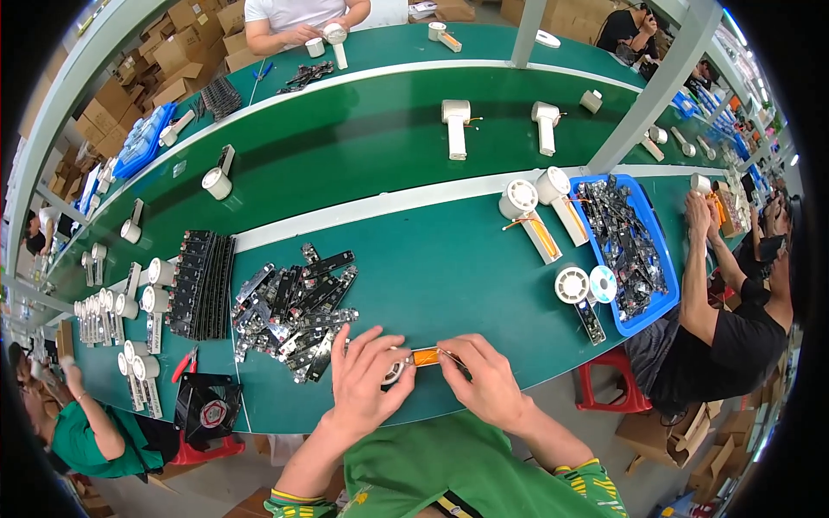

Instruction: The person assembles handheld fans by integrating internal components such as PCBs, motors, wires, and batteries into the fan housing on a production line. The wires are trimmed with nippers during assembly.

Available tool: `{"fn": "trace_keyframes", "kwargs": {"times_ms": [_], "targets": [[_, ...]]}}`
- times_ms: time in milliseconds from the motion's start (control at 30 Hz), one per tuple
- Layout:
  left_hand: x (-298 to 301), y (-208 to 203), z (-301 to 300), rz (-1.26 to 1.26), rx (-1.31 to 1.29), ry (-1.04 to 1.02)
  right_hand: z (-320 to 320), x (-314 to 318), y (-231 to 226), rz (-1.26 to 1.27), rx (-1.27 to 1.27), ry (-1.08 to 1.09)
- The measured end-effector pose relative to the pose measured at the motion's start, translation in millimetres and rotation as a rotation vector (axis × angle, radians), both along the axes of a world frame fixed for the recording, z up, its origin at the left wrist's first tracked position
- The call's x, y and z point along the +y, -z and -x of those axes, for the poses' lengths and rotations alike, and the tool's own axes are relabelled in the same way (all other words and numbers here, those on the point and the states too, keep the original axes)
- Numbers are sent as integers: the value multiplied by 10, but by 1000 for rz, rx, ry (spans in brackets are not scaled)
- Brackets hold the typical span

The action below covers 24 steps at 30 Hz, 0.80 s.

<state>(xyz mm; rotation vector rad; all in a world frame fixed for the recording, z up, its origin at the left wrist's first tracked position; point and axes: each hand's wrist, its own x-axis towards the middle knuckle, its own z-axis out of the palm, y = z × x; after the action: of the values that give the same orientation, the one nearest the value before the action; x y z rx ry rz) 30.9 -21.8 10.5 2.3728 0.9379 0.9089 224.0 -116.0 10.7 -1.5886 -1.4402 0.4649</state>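
At the near edge of the green table, my left hand (371, 380) grips the round white head of a handheld fan, mostly covered by the fingers. An orange battery (426, 356) shows in its handle, between the two hands. My right hand (485, 384) pinches the handle's far end; a thin dark piece shows under its fingers, too hidden to name. Just beyond my left hand lies a loose pile of black circuit boards (294, 315). Off to the right, a fan with an open handle (572, 285) lies beside a small white-and-blue disc (603, 284).
A blue bin (661, 237) of circuit boards stands right, with two fan bodies (520, 200) beside it. Left are stacked board panels (197, 285), red pliers (184, 364), a black cooling fan (207, 407) and several white fans. A green conveyor (345, 129) runs behind; co-workers sit around.
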Motion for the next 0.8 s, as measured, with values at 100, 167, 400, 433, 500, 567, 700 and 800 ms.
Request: {"fn": "trace_keyframes", "kwargs": {"times_ms": [100, 167, 400, 433, 500, 567, 700, 800], "targets": [[28, 108, 36, -79, 31, 82, 33, -10, 33, -17, -24, 20], [15, 83, -22, -81, 9, 109, 13, 22, 48, -86, -103, 10], [-13, 130, -87, 71, -55, 35, 126, 36, 14, -115, -28, 29], [-14, 105, -102, 68, -49, 39, 126, 29, 17, -115, -31, 31], [-17, 97, -125, 64, -42, 43, 127, 32, 44, -128, -28, 39], [-18, 112, -138, 31, -49, 19, 138, 52, 60, -137, -35, 39], [-14, 111, -159, -21, -22, 16, 128, 80, 68, -167, -82, 35], [-14, 93, -169, -31, -22, 14, 132, 91, 49, -174, -95, 41]]}}
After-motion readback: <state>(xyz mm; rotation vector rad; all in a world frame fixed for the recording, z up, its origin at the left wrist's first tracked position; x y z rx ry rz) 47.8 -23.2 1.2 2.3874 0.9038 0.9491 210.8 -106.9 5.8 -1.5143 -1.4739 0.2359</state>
